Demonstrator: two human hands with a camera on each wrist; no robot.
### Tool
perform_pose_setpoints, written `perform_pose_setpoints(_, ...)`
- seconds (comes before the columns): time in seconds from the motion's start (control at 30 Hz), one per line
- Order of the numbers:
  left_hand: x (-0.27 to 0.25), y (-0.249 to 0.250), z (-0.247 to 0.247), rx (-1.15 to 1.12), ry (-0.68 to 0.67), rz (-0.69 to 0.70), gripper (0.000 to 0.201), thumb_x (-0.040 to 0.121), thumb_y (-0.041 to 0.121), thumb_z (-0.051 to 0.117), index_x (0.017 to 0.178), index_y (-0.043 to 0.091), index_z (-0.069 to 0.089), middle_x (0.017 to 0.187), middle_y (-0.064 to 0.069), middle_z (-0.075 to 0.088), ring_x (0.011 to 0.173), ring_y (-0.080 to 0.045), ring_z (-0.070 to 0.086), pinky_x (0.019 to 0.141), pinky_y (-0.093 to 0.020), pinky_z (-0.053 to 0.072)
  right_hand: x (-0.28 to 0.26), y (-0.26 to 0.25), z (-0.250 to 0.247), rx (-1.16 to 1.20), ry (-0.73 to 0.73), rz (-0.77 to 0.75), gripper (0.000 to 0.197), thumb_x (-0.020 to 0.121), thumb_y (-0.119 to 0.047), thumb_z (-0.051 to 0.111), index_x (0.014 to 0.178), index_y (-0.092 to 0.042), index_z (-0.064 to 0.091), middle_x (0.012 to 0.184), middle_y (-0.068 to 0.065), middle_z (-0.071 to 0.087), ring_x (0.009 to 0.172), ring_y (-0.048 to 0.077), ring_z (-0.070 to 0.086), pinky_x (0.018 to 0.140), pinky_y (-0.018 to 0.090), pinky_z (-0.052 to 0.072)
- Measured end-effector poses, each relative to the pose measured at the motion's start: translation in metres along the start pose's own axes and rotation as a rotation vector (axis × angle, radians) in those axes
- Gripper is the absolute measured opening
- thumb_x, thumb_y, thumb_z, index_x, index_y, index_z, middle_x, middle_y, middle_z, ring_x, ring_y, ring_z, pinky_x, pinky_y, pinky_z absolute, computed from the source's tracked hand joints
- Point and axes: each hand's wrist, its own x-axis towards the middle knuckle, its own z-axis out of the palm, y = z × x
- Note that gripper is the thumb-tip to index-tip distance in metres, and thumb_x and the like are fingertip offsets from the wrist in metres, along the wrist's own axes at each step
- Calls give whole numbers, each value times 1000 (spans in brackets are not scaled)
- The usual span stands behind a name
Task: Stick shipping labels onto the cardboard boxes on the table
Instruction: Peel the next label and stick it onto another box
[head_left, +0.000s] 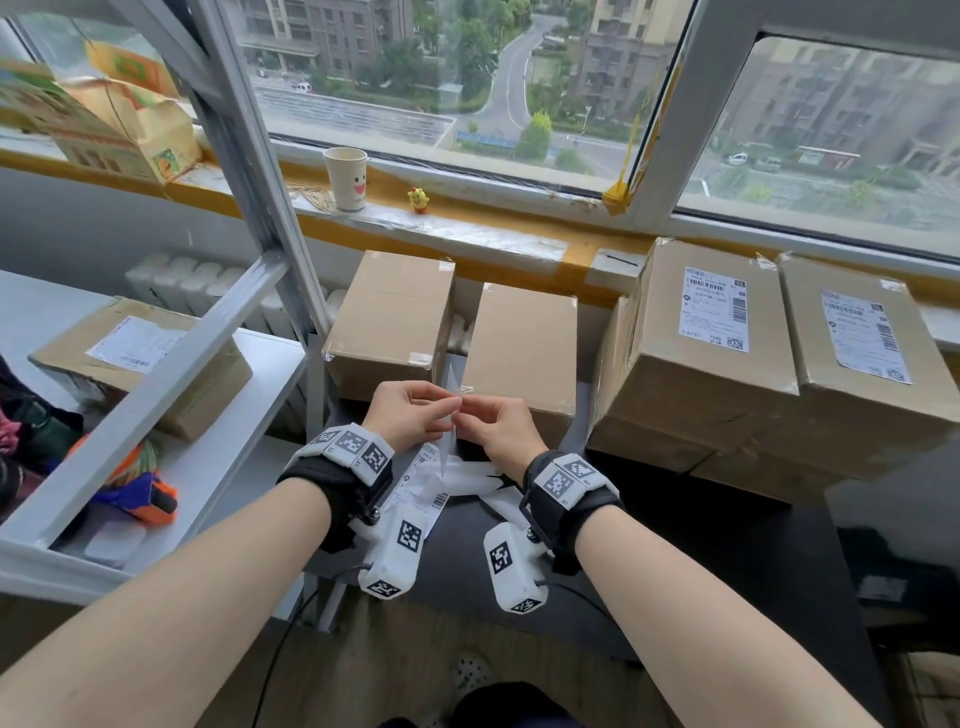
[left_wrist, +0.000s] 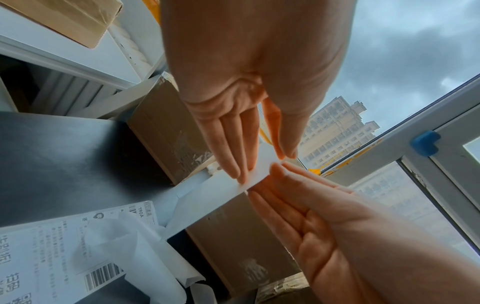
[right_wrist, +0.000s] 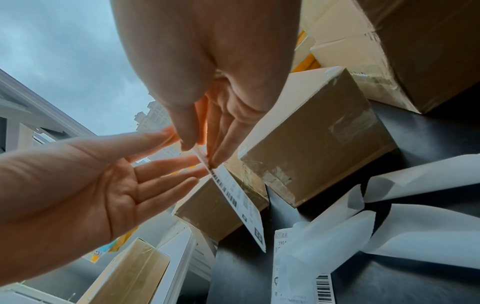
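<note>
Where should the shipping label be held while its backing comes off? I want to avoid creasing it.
Probably at its top edge, as now: the left hand and right hand pinch the upper end of the shipping label from opposite sides, thumb against fingertips. It hangs edge-on and limp, printed face toward the right wrist camera, so a grip at the top corners, coming from the sides, should let it hang flat.

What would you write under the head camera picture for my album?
Two hands, left hand and right hand, pinch a shipping label in front of two unlabelled cardboard boxes on the table.
</note>
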Motion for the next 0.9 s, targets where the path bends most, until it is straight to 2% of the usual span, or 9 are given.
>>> perform_pose_setpoints(0.13, 4, -2, 3, 17, -1, -3, 4, 80, 15, 72, 78, 11, 71, 72, -8, 70, 60, -10, 66, 73, -29, 57, -1, 0, -3, 4, 11, 4, 24, 87, -11, 65, 110, -4, 68, 108, 16, 70, 107, 30, 65, 97, 47, 50)
perform_pose_setpoints(0.23, 6, -3, 5, 12, 4, -2, 4, 79, 14, 72, 76, 14, 71, 71, -7, 69, 61, -11, 65, 69, -24, 57, -3, -1, -5, 6, 10, -5, 22, 88, -12, 64, 108, -5, 69, 106, 17, 71, 107, 36, 63, 96, 47, 50)
perform_pose_setpoints(0.33, 8, -4, 5, 8, 4, -5, 4, 78, 14, 73, 75, 17, 71, 66, -2, 70, 60, -8, 67, 68, -21, 56, -3, -1, -6, 12, -1, -15, 21, 88, -11, 64, 108, -5, 69, 106, 19, 71, 97, 26, 66, 95, 44, 50)
perform_pose_setpoints(0.47, 11, -7, 5, 12, -6, -9, 8, 78, 11, 73, 85, 8, 72, 57, 3, 69, 56, -6, 66, 65, -18, 56, -3, -2, -6, 24, -20, -7, 22, 89, -9, 62, 110, -4, 68, 107, 24, 69, 88, 18, 56, 88, 37, 50)
perform_pose_setpoints(0.57, 11, -7, 5, 49, -23, 9, 3, 79, 12, 72, 79, 15, 72, 70, -7, 69, 68, -15, 65, 70, -22, 56, -5, -4, -4, 31, -32, 0, 24, 89, -9, 62, 111, -2, 67, 99, 17, 70, 86, 15, 54, 81, 27, 48)
perform_pose_setpoints(0.67, 13, -9, 2, 82, -28, 19, 6, 81, 12, 70, 76, 15, 71, 76, -10, 68, 72, -19, 64, 71, -24, 54, -5, -5, -5, 38, -49, 16, 26, 88, -6, 63, 113, -1, 66, 99, 8, 68, 90, 11, 57, 81, 17, 49)
perform_pose_setpoints(0.77, 16, -11, -2, 98, -18, 8, 6, 84, 11, 66, 81, 10, 70, 80, -12, 68, 70, -18, 65, 68, -23, 54, -3, -6, -3, 113, -60, 75, 28, 89, -5, 61, 116, 1, 64, 100, 10, 68, 89, 13, 60, 88, 23, 51)
perform_pose_setpoints(0.83, 18, -13, -4, 93, -2, -5, 7, 85, 12, 66, 85, 7, 69, 84, -15, 68, 71, -20, 67, 66, -23, 54, -3, -9, -1, 200, -64, 135, 29, 90, -4, 58, 117, 5, 61, 93, 7, 68, 80, 8, 64, 82, 20, 53)
perform_pose_setpoints(0.9, 19, -13, -5, 81, 16, -11, 6, 85, 13, 66, 83, 8, 68, 84, -15, 67, 71, -23, 68, 66, -24, 54, -3, -13, -1, 294, -66, 189, 28, 91, -2, 56, 117, 7, 60, 83, 3, 67, 69, 4, 66, 73, 15, 56)
